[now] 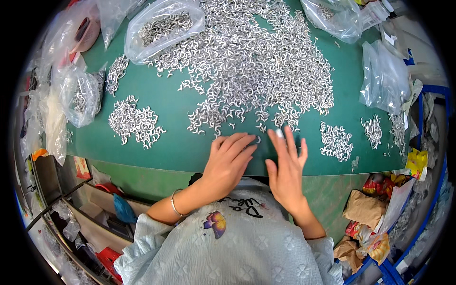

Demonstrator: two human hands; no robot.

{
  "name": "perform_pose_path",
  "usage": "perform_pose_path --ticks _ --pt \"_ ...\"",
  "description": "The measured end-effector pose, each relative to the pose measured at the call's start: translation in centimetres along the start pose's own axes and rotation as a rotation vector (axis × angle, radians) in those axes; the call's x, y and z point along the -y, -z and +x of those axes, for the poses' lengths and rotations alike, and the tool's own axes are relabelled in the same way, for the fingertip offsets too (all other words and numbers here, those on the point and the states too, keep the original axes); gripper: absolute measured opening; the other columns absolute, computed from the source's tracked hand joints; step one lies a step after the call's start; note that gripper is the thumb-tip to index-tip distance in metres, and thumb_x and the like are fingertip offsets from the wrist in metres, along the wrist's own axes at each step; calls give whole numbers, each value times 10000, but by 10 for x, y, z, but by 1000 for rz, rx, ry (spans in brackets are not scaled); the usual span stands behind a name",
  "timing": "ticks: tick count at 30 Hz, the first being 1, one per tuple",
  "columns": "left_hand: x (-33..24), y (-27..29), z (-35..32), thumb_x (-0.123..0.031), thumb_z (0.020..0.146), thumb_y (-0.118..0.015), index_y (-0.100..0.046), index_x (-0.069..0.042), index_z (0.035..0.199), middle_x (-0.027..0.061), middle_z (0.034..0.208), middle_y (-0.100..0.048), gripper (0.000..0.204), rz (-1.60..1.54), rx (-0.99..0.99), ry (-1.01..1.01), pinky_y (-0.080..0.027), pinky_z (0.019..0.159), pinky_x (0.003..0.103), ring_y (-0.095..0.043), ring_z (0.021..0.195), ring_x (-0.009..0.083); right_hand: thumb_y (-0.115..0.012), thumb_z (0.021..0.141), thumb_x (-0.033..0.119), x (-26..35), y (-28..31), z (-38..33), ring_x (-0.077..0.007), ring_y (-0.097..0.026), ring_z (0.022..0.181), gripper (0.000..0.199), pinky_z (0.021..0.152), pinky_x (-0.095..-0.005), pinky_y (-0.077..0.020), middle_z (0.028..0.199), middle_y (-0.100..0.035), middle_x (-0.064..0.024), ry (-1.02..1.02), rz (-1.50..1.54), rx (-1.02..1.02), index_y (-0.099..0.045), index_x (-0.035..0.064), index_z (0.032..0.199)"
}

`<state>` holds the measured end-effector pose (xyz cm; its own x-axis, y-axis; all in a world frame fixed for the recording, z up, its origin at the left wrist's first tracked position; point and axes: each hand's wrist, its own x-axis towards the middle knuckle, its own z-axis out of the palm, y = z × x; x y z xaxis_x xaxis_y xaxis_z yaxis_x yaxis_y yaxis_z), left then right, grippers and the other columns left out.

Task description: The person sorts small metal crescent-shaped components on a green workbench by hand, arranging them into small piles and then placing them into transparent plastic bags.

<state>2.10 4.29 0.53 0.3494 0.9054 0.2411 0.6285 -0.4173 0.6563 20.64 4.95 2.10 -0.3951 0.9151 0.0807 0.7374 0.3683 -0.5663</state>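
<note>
Both hands rest flat at the near edge of a green tabletop (175, 109) strewn with small curved metal clips. Left hand (228, 159) lies palm down with its fingers held together, the fingertips (248, 142) touching a single metal clip (258, 139) that sits apart from the rest; a thin bangle (175, 203) circles that wrist. Right hand (286, 166) lies just beside it, fingers spread and pointing away from the person, holding nothing. Beyond the fingertips a large heap of clips (256, 61) covers the middle of the tabletop and runs to its far edge. Smaller sorted clusters lie toward the left edge (135, 121) and toward the right edge (336, 141). A clear plastic bag of clips (161, 26) sits at the far left of the heap, with more clear bags (384, 78) along the right edge.
</note>
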Motion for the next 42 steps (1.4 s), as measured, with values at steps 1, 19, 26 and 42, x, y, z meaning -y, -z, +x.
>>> perform_pose_path --ticks 1,19,26,42 --pt "-2 -1 4 -28 767 -660 -623 11 1093 118 1279 -547 331 19 14 -9 -351 960 479 -487 1218 283 -608 867 83 3 -1 7 -348 -315 1402 525 1064 -665 -127 1367 -521 -111 19 26 13 -435 -4 1356" --pt "-5 -5 16 -29 814 -621 -610 24 1132 133 1315 -532 322 61 41 -7 -315 1026 524 -457 1279 285 -543 904 111 -6 1 -15 -363 -392 1357 417 1088 -617 -103 1302 -585 -115 -92 11 -183 -494 -30 1293" --pt "-6 -8 14 14 806 -631 -613 -10 1142 109 1312 -554 338 84 128 -30 -231 1097 578 -461 1306 289 -531 922 145 -24 10 -32 -381 -360 1376 480 1094 -623 -90 1313 -585 -119 -95 -18 -287 -422 -66 1340" --pt "-14 -13 21 -37 786 -670 -600 -71 1200 103 1263 -509 421 202 29 112 -315 941 453 -475 1142 304 -588 888 205 -32 7 -40 -353 -323 1403 582 1090 -636 -98 1364 -547 -93 -80 -50 -78 -404 -16 1393"
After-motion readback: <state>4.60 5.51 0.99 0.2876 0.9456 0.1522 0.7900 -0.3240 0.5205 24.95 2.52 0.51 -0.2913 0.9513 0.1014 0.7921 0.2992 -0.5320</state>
